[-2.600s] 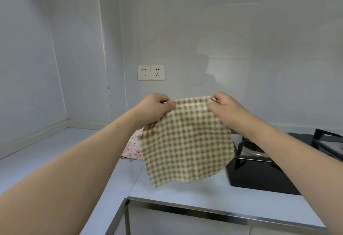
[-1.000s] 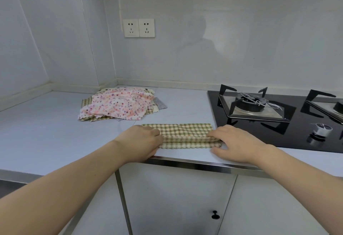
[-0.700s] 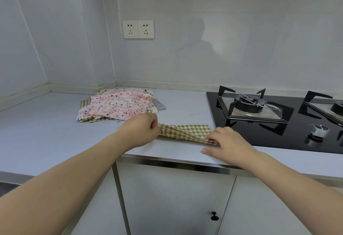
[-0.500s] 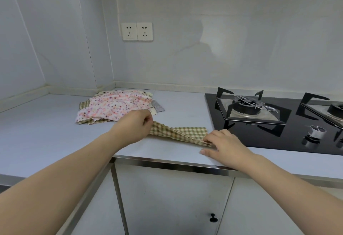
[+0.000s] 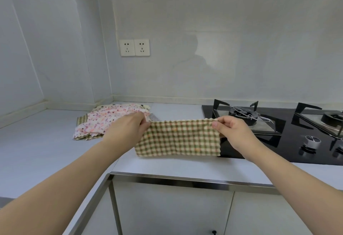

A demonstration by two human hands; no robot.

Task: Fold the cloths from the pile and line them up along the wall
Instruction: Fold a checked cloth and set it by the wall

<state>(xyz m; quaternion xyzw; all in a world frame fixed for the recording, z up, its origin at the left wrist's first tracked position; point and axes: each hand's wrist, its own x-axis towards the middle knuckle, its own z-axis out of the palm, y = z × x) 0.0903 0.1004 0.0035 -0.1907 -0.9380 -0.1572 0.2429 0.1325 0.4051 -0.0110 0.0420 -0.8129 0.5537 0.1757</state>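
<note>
— While you hold the checked cloth (image 5: 178, 138) up, can you tell me where each hand is?

— Your left hand (image 5: 128, 129) pinches the top left corner of the checked cloth, with the fingers curled around the edge. Your right hand (image 5: 232, 132) pinches the top right corner, thumb and fingers closed on the fabric. The cloth is stretched between both hands as a wide band, and it looks folded.

— Does it touch the counter (image 5: 37, 151)?

— You hold the top edge in the air. The lower edge hangs just over the counter near the front; I cannot tell if it touches the surface. The right end of the cloth is in front of the corner of the black gas hob (image 5: 269, 142).

— And where is the pile (image 5: 107, 121)?

— It lies on the counter behind your left hand, near the corner of the wall (image 5: 222, 49). You see a pink dotted cloth on top and edges of other cloths under it.

— Anything else?

— Two white sockets (image 5: 134, 47) are on the wall above the pile.
</note>
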